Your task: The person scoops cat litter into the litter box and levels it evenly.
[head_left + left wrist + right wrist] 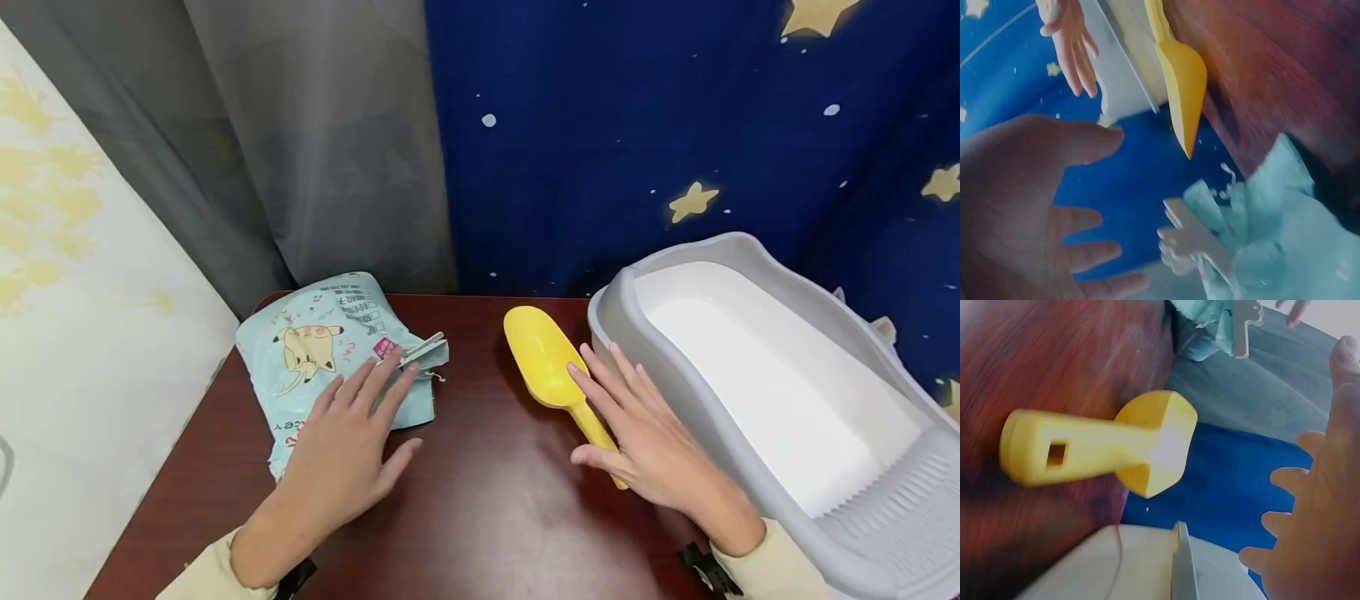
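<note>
My left hand (345, 450) hovers over the near side of a light blue printed bag (322, 333), fingers spread, holding nothing. A pale clip (1197, 240) pinches the bag's gathered mouth on its right side. With fingers straight and apart, my right hand (648, 437) is above the handle of a yellow scoop (543, 354) and grips nothing. The scoop lies on the table, its bowl pointing away from me; in the right wrist view its handle (1072, 447) shows a square hole, well apart from the fingers.
On the right stands a grey litter tray (682, 367) with a white inside and a ridged near end. The dark red table (480, 508) meets a grey curtain (337, 167) and a blue starry curtain (570, 183) at the back. A white wall (90, 375) borders the left.
</note>
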{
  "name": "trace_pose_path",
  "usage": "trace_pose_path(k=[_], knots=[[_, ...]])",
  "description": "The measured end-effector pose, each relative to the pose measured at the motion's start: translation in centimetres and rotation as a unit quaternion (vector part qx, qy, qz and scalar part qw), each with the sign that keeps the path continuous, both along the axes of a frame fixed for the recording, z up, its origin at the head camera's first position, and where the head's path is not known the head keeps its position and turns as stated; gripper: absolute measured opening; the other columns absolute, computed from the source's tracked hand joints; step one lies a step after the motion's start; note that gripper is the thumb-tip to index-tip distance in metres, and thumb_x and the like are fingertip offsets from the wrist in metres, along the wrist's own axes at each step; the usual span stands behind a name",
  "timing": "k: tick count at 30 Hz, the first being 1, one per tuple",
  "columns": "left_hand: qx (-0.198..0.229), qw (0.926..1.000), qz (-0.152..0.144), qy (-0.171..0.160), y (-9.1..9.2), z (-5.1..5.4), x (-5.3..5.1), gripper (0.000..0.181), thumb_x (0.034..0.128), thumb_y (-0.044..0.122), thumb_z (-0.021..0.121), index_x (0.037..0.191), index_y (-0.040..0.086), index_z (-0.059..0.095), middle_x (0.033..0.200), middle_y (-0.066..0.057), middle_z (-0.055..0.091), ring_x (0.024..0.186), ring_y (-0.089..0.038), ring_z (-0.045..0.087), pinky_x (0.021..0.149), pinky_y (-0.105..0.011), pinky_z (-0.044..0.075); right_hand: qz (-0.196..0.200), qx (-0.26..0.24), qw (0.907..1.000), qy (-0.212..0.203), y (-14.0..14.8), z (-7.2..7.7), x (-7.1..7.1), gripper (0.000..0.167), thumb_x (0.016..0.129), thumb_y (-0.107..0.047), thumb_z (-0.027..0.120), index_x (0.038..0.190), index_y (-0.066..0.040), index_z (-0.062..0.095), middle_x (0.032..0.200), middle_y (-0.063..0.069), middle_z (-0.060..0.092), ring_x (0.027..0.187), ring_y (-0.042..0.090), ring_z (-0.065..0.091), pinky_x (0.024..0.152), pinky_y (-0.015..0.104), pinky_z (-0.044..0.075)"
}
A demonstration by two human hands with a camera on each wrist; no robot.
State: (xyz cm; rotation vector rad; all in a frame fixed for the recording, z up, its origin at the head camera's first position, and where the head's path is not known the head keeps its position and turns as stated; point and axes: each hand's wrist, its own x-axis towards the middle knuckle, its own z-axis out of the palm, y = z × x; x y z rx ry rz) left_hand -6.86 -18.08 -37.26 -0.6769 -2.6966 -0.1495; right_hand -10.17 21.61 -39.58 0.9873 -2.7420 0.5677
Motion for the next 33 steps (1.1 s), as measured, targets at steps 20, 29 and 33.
trace_pose_path(k=[20, 29, 33], knots=[[0.105, 0.9857, 0.085, 0.101, -6.8, -3.2, 1.4, 0.059, 0.0834, 0.023, 0.083, 0.134, -0.003, 0.071, 0.144, -0.024, 0.065, 0.134, -0.051, 0.058, 0.100, -0.071, 0.049, 0.034, -0.081, 0.9939, -0.067, -5.3, -0.7, -3.0, 0.083, 0.107, -0.045, 0.070, 0.176, -0.020, 0.030, 0.183, 0.005, 0.019, 0.169, 0.038, 0.008, 0.128, 0.069, 0.018], [0.108, 0.9853, 0.074, 0.110, -7.3, -4.0, 0.9, 0.055, 0.0798, 0.018, 0.090, 0.128, -0.004, 0.075, 0.137, -0.021, 0.070, 0.122, -0.047, 0.066, 0.086, -0.065, 0.057, 0.060, -0.083, 0.9939, -0.042, -8.5, -1.0, -4.7, 0.083, 0.106, -0.044, 0.072, 0.175, -0.020, 0.032, 0.182, 0.004, 0.022, 0.169, 0.036, 0.012, 0.131, 0.058, 0.022], [0.108, 0.9848, 0.076, 0.112, -7.2, -4.2, 0.7, 0.055, 0.0798, 0.018, 0.090, 0.128, -0.002, 0.075, 0.130, -0.020, 0.073, 0.120, -0.045, 0.067, 0.086, -0.065, 0.057, 0.070, -0.081, 0.9941, -0.018, -10.0, -1.2, -5.5, 0.084, 0.105, -0.046, 0.073, 0.174, -0.017, 0.035, 0.180, 0.006, 0.028, 0.169, 0.033, 0.015, 0.132, 0.053, 0.021]])
